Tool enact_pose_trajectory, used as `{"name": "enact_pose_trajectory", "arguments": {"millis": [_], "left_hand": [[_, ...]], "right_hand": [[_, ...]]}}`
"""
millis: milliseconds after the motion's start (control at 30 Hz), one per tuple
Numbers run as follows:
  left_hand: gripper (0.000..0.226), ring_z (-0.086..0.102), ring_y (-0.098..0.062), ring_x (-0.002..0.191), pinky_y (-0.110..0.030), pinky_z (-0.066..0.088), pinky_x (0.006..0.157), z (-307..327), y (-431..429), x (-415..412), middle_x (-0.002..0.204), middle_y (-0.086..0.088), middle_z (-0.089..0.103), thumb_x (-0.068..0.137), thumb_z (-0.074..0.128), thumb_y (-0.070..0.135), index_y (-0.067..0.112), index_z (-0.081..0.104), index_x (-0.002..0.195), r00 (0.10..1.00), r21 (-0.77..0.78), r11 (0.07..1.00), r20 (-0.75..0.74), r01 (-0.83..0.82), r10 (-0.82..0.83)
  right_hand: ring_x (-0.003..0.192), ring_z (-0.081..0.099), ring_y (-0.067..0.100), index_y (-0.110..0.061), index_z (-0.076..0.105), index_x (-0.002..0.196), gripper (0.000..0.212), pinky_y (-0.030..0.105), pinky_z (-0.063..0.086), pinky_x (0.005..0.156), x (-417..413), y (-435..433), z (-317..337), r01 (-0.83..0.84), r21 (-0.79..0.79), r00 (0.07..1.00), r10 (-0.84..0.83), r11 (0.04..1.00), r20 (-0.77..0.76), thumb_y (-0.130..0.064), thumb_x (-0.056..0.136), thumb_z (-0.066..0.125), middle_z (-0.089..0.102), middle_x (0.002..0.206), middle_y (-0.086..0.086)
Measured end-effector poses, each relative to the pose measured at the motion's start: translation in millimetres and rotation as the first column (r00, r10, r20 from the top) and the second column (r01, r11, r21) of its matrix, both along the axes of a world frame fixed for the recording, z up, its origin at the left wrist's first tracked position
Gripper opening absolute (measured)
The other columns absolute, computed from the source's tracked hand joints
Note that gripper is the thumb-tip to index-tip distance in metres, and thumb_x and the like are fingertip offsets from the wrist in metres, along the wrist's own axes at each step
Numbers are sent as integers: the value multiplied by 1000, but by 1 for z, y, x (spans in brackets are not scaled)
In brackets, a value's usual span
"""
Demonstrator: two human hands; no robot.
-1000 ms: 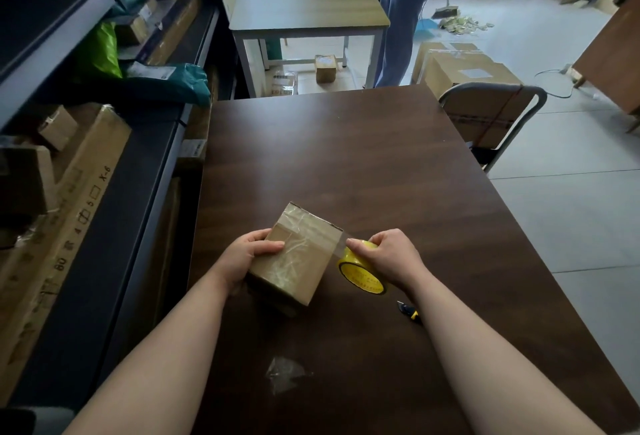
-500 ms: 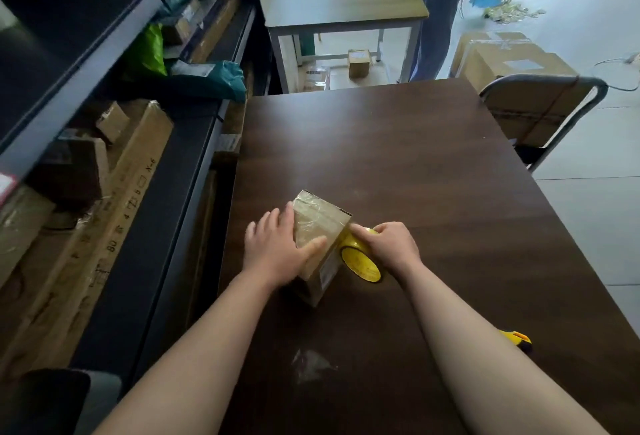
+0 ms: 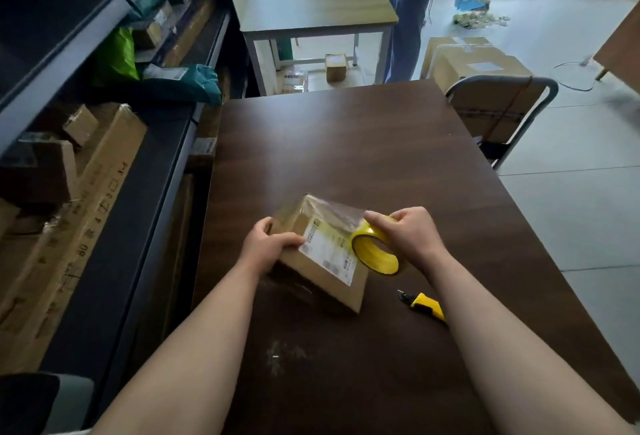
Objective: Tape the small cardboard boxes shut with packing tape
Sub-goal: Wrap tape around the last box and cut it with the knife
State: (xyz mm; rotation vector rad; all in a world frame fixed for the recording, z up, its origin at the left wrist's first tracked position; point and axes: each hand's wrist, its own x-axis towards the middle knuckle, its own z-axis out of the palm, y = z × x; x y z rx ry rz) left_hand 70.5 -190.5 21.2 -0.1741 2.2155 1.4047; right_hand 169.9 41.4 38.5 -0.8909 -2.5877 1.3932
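1. Brown cardboard forms the small brown cardboard box point(image 3: 329, 288), which lies tilted near the middle of the dark brown wooden bench point(image 3: 346, 157). Its near corner is low against the bench top.
2. On the upturned face of the box is a white printed shipping label point(image 3: 327, 252).
3. At the box's left edge, the left hand point(image 3: 268, 247) grips it, with the thumb lying across the top face just beside the label and the fingers curled round the side.
4. Curled round the rim of the yellow-cored roll of clear packing tape point(image 3: 375, 254), the right hand point(image 3: 410, 237) holds it just beside the box's right edge.
5. From the roll, a glossy strip of clear tape point(image 3: 337, 214) stretches to the far end of the box and sticks over that edge.
6. Near the right forearm, a yellow and black utility knife point(image 3: 424, 306) lies on the bench, apart from the box.
7. Closer to the camera, a whitish smear point(image 3: 277, 355) marks the bench top.
8. Beside the bench's right edge is a grey metal-framed chair point(image 3: 502, 105), with large cardboard cartons point(image 3: 478, 64) on the floor behind it.
9. Along the left, dark metal shelving point(image 3: 69, 36) holds boxes and bags.
10. Beyond the bench stands a person in blue trousers point(image 3: 408, 19) next to a light-topped table point(image 3: 311, 1).
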Motion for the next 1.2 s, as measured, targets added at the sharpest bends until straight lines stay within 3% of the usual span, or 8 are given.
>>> {"name": "enact_pose_trajectory", "arguments": {"millis": [67,133,333,533,733,867,1033,1200], "left_hand": [[102,50,-17,112,-25,44,81,-7,-6,0,143,-6,45,56,86,24,14,38,145,999,91,995,39,-39,35],[107,52,-19,115,-27,45,85,-12,-5,-1,143,-6,46,50,85,27,14,38,145,999,130,991,43,-39,34],[91,58,-21,105,-24,48,66,-15,-9,1,139,-8,46,69,81,14,17,35,147,999,169,985,48,-13,5],[104,58,-27,111,-35,54,82,-20,-14,-3,141,-7,46,55,85,22,19,35,147,998,198,980,64,3,-16],[85,61,-23,100,-26,51,64,-30,-19,-6,133,-8,50,72,78,13,16,36,146,993,233,972,114,-29,2],[83,65,-29,101,-33,53,72,-49,-37,-5,122,-14,62,67,79,17,15,44,142,971,271,951,224,-147,86],[94,67,-29,100,-32,53,70,-50,-39,-10,114,-13,68,46,85,30,18,54,134,966,281,953,254,-116,42],[96,68,-29,99,-31,52,71,-53,-42,-18,112,-12,70,40,84,34,20,57,131,971,260,962,237,-89,26]], "right_hand": [[51,44,17,2,62,57,65,37,40,54,18,10,-10,37,5,999,-37,999,39,-60,73,70,46,48,3],[51,45,16,2,63,60,64,34,39,54,27,12,-17,59,-30,997,-58,998,43,-60,74,71,47,49,3],[51,49,15,-6,66,57,57,31,39,53,32,8,-19,63,-37,997,-61,997,53,-60,75,72,52,50,1],[54,53,14,-10,67,57,52,31,41,53,34,9,-22,83,-77,995,-79,994,54,-59,73,73,58,54,1],[55,54,18,-8,64,54,59,34,43,54,33,2,-33,45,-36,995,-41,998,95,-64,72,70,56,51,0],[64,59,21,-14,60,49,58,36,45,59,53,9,-48,12,55,983,-22,998,185,-65,75,67,56,52,-1],[69,60,22,-15,60,51,57,34,46,63,47,14,-55,-5,84,977,-13,996,211,-66,76,66,58,55,-3],[74,60,19,-17,65,59,58,30,43,62,35,28,-58,-43,129,962,6,991,273,-73,74,61,61,63,-5]]}}
